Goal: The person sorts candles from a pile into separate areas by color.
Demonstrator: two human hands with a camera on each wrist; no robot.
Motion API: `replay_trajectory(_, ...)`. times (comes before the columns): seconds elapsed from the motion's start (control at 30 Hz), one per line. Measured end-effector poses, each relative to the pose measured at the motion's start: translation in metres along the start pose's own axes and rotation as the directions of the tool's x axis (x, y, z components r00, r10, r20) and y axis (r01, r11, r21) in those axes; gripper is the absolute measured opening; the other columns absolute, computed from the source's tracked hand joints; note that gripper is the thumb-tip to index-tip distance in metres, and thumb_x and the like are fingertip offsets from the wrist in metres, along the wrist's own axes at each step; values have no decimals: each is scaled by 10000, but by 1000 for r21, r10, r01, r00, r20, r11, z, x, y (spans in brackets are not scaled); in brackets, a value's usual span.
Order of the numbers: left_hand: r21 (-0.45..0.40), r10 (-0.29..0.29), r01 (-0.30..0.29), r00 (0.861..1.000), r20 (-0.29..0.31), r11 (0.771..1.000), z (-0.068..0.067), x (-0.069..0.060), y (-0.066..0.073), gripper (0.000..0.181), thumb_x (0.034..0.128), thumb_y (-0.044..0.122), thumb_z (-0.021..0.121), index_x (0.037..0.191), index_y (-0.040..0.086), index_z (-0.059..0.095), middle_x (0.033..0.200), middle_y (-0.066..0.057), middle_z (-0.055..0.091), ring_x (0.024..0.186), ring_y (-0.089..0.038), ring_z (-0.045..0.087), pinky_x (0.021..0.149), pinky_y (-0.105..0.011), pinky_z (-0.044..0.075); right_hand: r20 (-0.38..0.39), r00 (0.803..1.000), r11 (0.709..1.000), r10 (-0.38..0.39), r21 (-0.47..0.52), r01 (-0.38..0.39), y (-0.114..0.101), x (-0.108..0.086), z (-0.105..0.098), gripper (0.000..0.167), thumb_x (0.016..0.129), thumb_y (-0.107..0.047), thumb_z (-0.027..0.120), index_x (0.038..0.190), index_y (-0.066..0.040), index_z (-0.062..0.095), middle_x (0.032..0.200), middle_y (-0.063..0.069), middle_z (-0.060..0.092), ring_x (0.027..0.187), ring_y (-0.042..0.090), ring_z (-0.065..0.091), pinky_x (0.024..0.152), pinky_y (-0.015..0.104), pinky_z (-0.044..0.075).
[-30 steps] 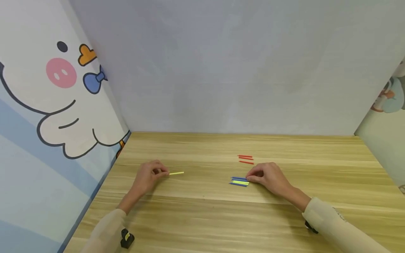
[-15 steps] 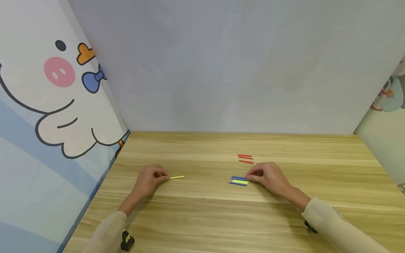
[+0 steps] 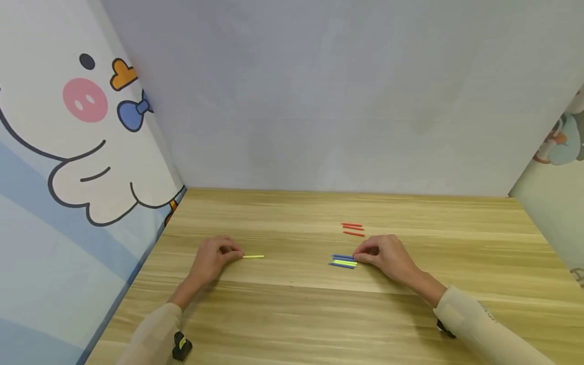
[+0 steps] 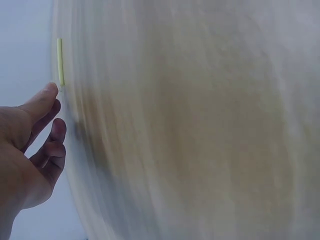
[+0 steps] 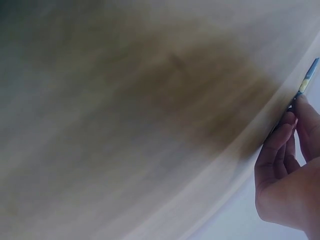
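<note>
My left hand [image 3: 214,258] pinches the left end of a thin yellow stick [image 3: 253,256] between thumb and forefinger, at the left of the table in the head view. The left wrist view shows that yellow stick [image 4: 60,62] extending beyond the thumb tip. To the right, my right hand [image 3: 388,257] pinches the right end of a blue stick [image 3: 342,256] in a close row. The row holds several blue sticks with pointed left tips and bright yellow sticks [image 3: 345,263] among them. In the right wrist view, the fingers partly hide the row [image 5: 306,82].
Three red pointed sticks [image 3: 353,229] lie side by side behind the row, just beyond my right hand. All this is on a wood-grain table [image 3: 292,314]. A pale grey wall [image 3: 319,101] rises at its back, and a cartoon-printed panel [image 3: 68,182] borders the left.
My left hand has come slightly nearer the front edge with the yellow stick, which now lies more level. The right hand stays at the row.
</note>
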State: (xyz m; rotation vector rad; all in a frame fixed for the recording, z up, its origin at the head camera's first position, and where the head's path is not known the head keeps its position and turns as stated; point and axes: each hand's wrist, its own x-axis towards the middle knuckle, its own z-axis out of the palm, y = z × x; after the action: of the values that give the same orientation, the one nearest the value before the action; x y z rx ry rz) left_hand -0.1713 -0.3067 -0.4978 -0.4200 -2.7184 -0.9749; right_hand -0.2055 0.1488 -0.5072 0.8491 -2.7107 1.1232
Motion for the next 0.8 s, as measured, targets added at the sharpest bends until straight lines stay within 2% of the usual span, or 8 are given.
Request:
replay_trajectory(0.1, -11, 11, -12, 1000, -12, 1000, 2, 8, 7, 45, 873, 112, 853, 882, 74, 832, 881, 1, 752, 718, -111, 619, 650, -264, 494, -6, 1000, 1000, 10, 1, -10, 0, -2, -2, 68, 895, -226, 860, 905, -163, 837, 862, -127, 762, 752, 6, 658, 704, 259, 527)
replay_trajectory(0.27, -11, 91, -91, 996, -26, 996, 9, 20, 27, 37, 855, 85, 858, 884, 86, 835, 845, 37, 726, 671, -101, 593, 608, -258, 481, -2, 1000, 1000, 19, -2, -19, -4, 1, -2, 52, 909, -232, 848, 921, -182, 842, 873, -129, 764, 755, 6, 659, 712, 265, 527)
replay_trajectory(0.53, -70, 202, -198, 978, 48, 978, 33, 33, 66, 51, 859, 80, 856, 871, 121, 829, 806, 80, 675, 655, -93, 570, 577, -247, 466, 16, 998, 998, 52, 16, -53, -8, -4, 0, 81, 918, -239, 841, 924, -159, 845, 882, -119, 768, 766, 23, 660, 723, 256, 529)
replay_trajectory(0.63, -83, 215, -210, 975, 62, 974, 43, 39, 77, 50, 857, 84, 859, 868, 123, 830, 797, 86, 670, 662, -80, 569, 587, -244, 463, 12, 998, 998, 60, 24, -60, -8, -8, -1, 102, 925, -250, 834, 918, -149, 844, 883, -112, 769, 766, 28, 659, 719, 254, 528)
replay_trajectory(0.8, -102, 203, -197, 977, 57, 975, 52, 45, 87, 50, 851, 93, 865, 863, 133, 838, 787, 87, 679, 666, -58, 560, 596, -237, 465, 7, 998, 998, 63, 27, -63, -7, -8, -2, 114, 927, -254, 833, 912, -142, 844, 881, -106, 771, 767, 31, 661, 719, 255, 525)
